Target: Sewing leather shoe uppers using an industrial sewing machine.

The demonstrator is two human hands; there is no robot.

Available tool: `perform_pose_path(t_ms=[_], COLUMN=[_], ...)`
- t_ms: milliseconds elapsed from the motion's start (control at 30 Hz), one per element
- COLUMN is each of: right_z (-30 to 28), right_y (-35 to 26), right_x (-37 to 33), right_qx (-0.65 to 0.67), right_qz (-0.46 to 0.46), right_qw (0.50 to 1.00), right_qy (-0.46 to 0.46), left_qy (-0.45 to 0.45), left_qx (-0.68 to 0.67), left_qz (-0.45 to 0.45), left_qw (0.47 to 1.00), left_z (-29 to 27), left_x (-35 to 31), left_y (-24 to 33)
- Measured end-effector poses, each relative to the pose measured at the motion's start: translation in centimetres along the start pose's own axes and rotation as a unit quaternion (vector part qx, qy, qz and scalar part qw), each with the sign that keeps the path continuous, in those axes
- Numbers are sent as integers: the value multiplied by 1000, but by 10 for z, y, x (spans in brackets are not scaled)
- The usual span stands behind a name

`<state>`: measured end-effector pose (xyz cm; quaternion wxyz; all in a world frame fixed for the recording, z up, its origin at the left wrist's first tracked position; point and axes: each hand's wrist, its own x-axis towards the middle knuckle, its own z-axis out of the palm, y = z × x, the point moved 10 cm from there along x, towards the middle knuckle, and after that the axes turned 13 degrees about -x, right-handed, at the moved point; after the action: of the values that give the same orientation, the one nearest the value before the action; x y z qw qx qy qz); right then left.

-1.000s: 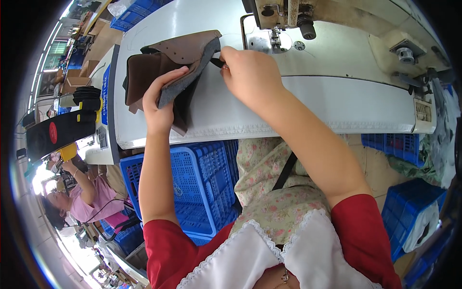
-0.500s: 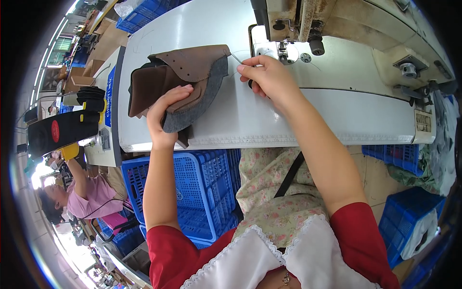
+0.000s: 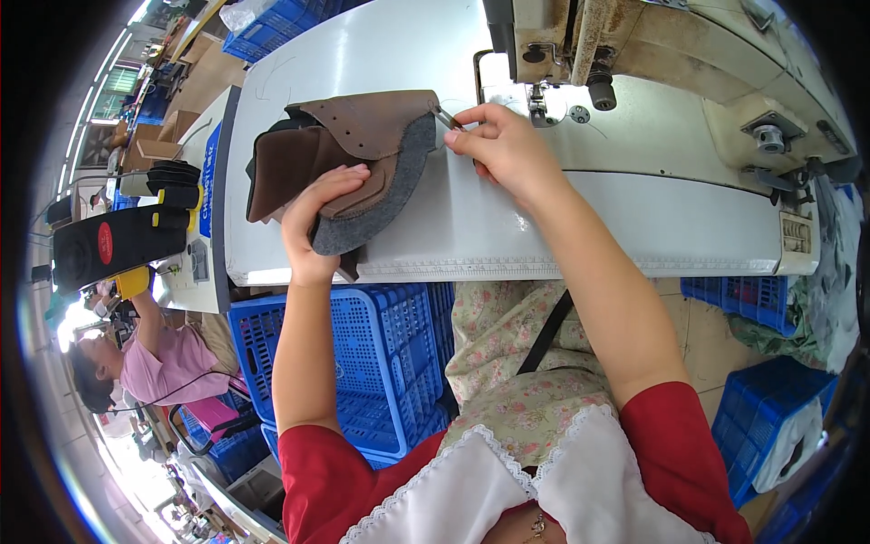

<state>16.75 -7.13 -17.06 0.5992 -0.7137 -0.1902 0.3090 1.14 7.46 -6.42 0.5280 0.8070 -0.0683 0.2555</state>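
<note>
1. Brown leather piece with grey felt-like edging (image 3: 379, 136) lies upper left of centre, clasped by the left hand (image 3: 317, 216).
2. Right hand (image 3: 515, 154) pinches a slim metal tool (image 3: 449, 119) at the piece's upper right corner.
3. Beige sewing machine (image 3: 671, 63) crowds the upper right.
4. At left: white-lettered blue strip (image 3: 209, 172), red oval label (image 3: 105, 243).
5. White tabletop (image 3: 507, 231) spreads to a ruler-marked front edge (image 3: 507, 269).

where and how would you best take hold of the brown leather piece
Probably by pinching the near end of the brown leather piece from the person's side, fingers above and thumb below: its grey edge there is a flat, broad flap turned toward the person. The left hand is there, leaving the far right corner to the right hand and its slim tool.
</note>
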Motion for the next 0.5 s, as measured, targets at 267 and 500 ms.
perform_pose_path(t_ms=[267, 500], right_z=[1, 0], right_y=[2, -3], right_x=[7, 13], right_qx=[-1, -61], right_qz=[-14, -30], right_qw=[1000, 997], right_qy=[2, 21], left_qy=[-9, 2], left_qx=[2, 18], left_qz=[11, 5], left_qw=[1000, 1000], left_z=[1, -1], left_x=[0, -1], left_y=[2, 2])
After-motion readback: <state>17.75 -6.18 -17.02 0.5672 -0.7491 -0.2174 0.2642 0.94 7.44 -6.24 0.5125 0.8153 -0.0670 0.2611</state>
